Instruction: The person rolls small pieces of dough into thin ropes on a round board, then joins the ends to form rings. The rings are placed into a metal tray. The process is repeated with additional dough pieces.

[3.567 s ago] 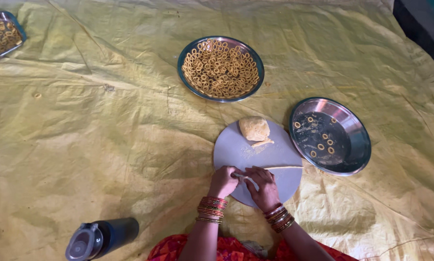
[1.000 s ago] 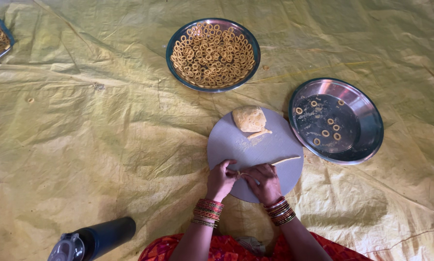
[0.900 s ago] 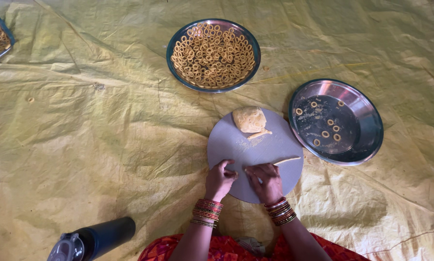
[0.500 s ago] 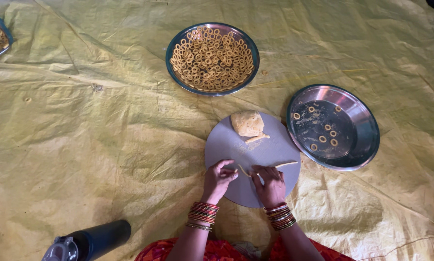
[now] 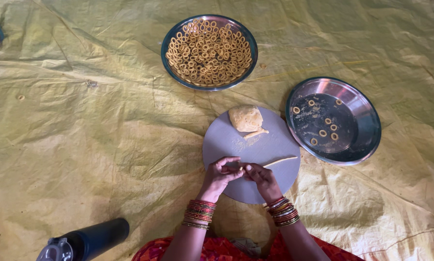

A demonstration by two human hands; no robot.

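hands (image 5: 241, 171) now lifted, pinching dough strip (image 5: 279, 161)

Evenly lit, soft daylight, source not determinable. Faint shadows only, beside the round board (image 5: 226, 140) and in sheet (image 5: 81, 145) creases. Mild glare on the steel plate (image 5: 357, 104) rim (upper right). Sharp throughout; corners slightly darker.

Left hand (image 5: 219, 175) and right hand (image 5: 262, 178) fingertip to fingertip, each grip pinched, wrists bangled.
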